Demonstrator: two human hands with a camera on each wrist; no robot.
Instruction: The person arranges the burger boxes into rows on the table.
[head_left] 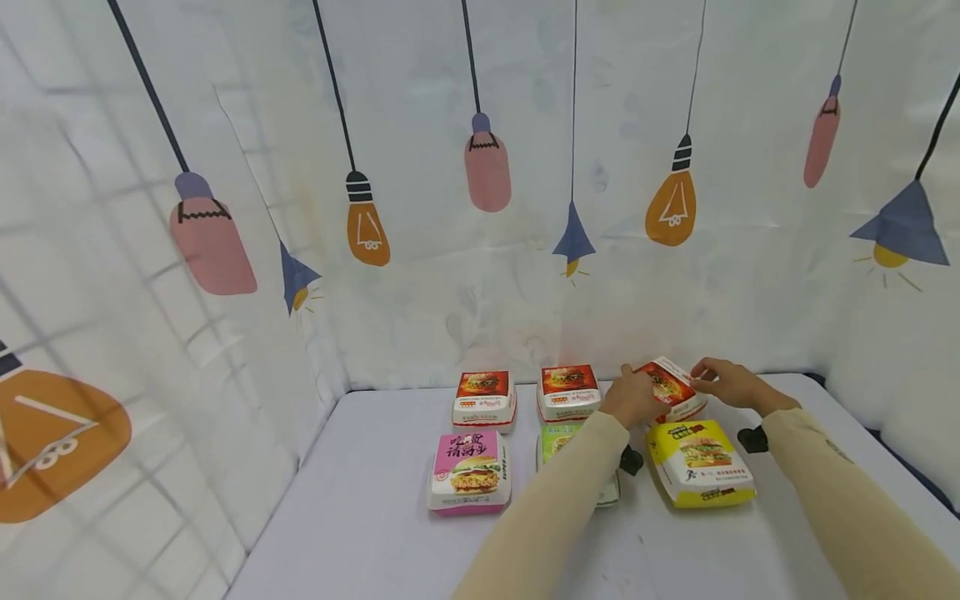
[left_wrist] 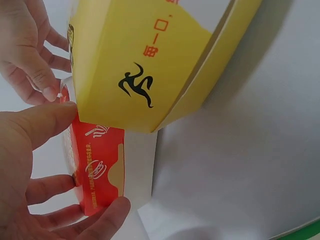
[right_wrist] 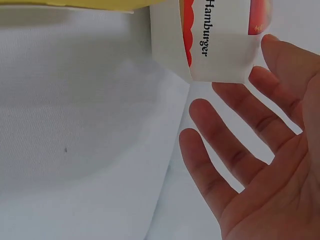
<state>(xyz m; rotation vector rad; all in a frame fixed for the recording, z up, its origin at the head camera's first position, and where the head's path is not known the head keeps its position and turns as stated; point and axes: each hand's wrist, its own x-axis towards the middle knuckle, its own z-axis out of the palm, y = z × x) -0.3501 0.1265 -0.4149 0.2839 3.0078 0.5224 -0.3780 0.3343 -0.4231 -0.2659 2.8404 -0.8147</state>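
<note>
A red and white hamburger box [head_left: 670,385] sits turned at an angle at the back right of the table, between both hands. My left hand [head_left: 633,400] holds its left side; in the left wrist view, thumb and curled fingers span the red side panel [left_wrist: 105,172]. At the box's right corner is my right hand [head_left: 729,385]. The right wrist view shows that hand's fingers [right_wrist: 225,142] spread and fairly straight, with the thumb and some fingertips at the white box end [right_wrist: 222,55]. Just in front stands a yellow hamburger box [head_left: 701,462].
Two more red and white boxes, one at the left [head_left: 484,402] and one in the middle [head_left: 568,393], stand along the back. A pink box [head_left: 470,471] is front left. My left sleeve partly covers a green box [head_left: 557,439]. Behind the white table [head_left: 360,517] hangs a lamp-printed curtain [head_left: 420,317].
</note>
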